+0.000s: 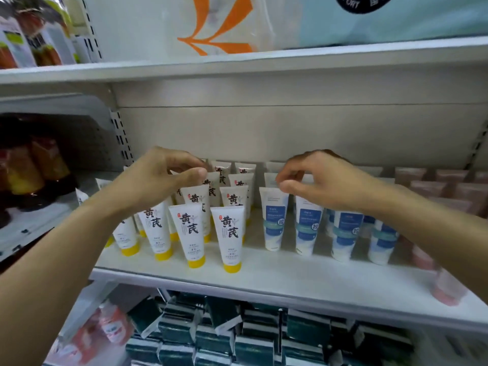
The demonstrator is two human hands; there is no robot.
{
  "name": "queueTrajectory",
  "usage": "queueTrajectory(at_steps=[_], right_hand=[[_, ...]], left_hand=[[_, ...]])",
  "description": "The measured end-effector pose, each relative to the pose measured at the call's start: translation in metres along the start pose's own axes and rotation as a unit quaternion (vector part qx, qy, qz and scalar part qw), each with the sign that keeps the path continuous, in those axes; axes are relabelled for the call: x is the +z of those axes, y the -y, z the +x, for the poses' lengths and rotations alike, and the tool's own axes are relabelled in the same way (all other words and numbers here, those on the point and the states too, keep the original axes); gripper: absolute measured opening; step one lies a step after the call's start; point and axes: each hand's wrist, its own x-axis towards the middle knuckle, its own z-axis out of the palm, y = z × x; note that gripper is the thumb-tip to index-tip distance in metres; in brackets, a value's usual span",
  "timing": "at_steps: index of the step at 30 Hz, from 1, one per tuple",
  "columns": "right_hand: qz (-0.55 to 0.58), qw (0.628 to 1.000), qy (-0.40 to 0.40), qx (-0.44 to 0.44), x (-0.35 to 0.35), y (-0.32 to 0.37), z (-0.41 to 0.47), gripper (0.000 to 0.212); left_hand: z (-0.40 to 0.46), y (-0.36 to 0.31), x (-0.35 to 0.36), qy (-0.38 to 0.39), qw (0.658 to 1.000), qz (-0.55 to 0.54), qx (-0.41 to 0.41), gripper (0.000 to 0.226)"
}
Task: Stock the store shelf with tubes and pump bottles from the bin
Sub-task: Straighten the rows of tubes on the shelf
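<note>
Several white tubes with yellow caps (230,233) stand cap-down in rows on the white shelf (264,276). To their right stand white and blue tubes (274,220), then pink tubes (446,283) at the far right. My left hand (161,178) hovers over the yellow-capped rows, thumb and fingers pinching the top edge of one white tube in a back row. My right hand (319,175) reaches over the blue tubes, fingertips pinching the top edge of a white and blue tube. No bin is in view.
The shelf below holds several dark green boxes (253,339) and pink pouches (113,326). Dark packets (34,167) fill the neighbouring bay at left. Bags lie on the upper shelf (237,62). The shelf's front strip is bare.
</note>
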Motion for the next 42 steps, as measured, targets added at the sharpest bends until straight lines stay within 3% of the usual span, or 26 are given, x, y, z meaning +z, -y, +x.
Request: queueTrajectory(at_steps=[6, 13, 19, 24, 28, 35, 42], right_hand=[[0.014, 1.000, 0.000, 0.026, 0.007, -0.003, 0.037, 0.009], [0.028, 0.999, -0.015, -0.003, 0.022, -0.010, 0.094, 0.014], [-0.056, 0.998, 0.005, 0.014, 0.041, -0.011, 0.137, 0.018], [-0.186, 0.980, 0.069, 0.031, 0.060, -0.015, 0.159, 0.021], [-0.218, 0.966, 0.123, 0.056, 0.072, -0.015, 0.171, 0.027], [-0.235, 0.961, 0.131, 0.063, 0.085, -0.024, 0.181, 0.023], [-0.228, 0.966, 0.113, 0.052, 0.086, -0.024, 0.180, 0.020]], left_hand=[[0.031, 0.025, -0.015, 0.038, 0.999, 0.016, 0.013, 0.022], [0.099, 0.059, -0.034, 0.096, 0.988, 0.102, 0.060, 0.014], [0.133, 0.091, -0.025, 0.171, 0.968, 0.141, 0.119, 0.018], [0.154, 0.117, -0.004, 0.205, 0.944, 0.229, 0.118, 0.026], [0.165, 0.125, 0.010, 0.229, 0.926, 0.283, 0.106, 0.032], [0.167, 0.130, 0.019, 0.202, 0.925, 0.293, 0.134, 0.017], [0.166, 0.128, 0.025, 0.151, 0.925, 0.305, 0.166, 0.019]])
